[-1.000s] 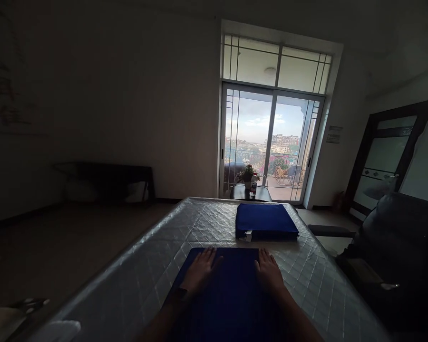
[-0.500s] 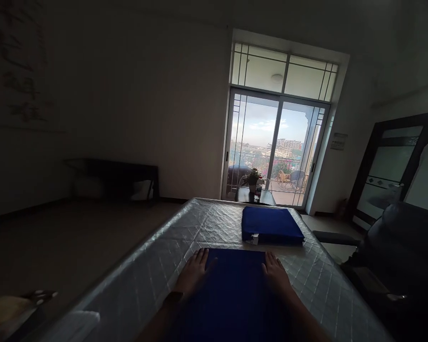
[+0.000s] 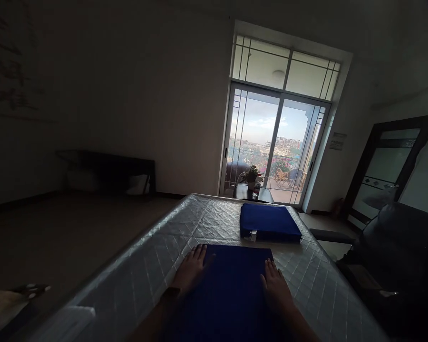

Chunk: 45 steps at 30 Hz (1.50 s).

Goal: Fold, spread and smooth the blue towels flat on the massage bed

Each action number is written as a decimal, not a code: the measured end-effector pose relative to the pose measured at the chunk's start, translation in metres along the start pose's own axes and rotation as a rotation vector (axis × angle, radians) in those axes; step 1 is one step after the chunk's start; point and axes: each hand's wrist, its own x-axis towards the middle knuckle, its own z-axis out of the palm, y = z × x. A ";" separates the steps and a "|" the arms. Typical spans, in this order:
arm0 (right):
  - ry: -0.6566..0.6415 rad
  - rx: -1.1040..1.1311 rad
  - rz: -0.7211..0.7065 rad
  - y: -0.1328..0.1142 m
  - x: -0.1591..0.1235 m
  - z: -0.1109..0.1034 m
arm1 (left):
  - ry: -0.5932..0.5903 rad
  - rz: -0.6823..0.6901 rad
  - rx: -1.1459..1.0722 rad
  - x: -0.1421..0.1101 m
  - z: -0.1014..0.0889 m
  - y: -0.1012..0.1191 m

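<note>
We lay our left hand (image 3: 190, 268) and right hand (image 3: 277, 285) flat, fingers unclenched, along opposite sides of the blue cloth (image 3: 233, 289), its length pointing away from us.

Left forearm (image 3: 151, 318): bare in view; one dark band (image 3: 171, 291) around the wrist at 7 o'clock, with a flat, dark face like a watch's. Left hand (image 3: 191, 267): ungloved. Right hand (image 3: 275, 284), 5 o'clock: ungloved, slim fingers; right forearm (image 3: 296, 320) bare in view. Dim light; finer detail unreadable.

Head view: close above quilted surface (image 3: 146, 275), facing forward and down toward glass doors (image 3: 252, 121).
</note>
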 end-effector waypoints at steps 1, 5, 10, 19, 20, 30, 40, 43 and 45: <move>-0.005 0.014 0.006 0.000 -0.002 0.000 | -0.001 -0.009 -0.008 0.000 0.000 -0.001; -0.001 0.030 -0.002 -0.002 -0.006 -0.003 | 0.018 -0.030 0.009 0.000 -0.002 -0.004; 0.009 0.033 0.000 -0.002 -0.005 -0.002 | 0.170 0.101 0.033 -0.004 0.000 0.027; 0.028 -0.010 -0.024 0.003 -0.003 0.004 | -0.014 0.458 -0.124 -0.045 0.024 0.147; 0.031 -0.013 -0.024 0.003 -0.003 0.004 | -0.014 0.435 -0.124 -0.046 0.022 0.141; 0.039 0.005 -0.021 0.003 -0.006 0.002 | -0.036 0.062 -0.090 -0.075 -0.011 0.002; 0.052 -0.148 -0.099 -0.009 -0.028 -0.019 | 0.023 0.058 -0.124 -0.080 0.001 -0.012; -0.006 -0.125 -0.107 -0.008 -0.049 -0.018 | 0.031 0.058 -0.069 -0.075 0.011 -0.026; -0.045 -0.076 -0.076 -0.005 -0.063 -0.013 | 0.082 0.132 -0.013 -0.071 0.015 -0.024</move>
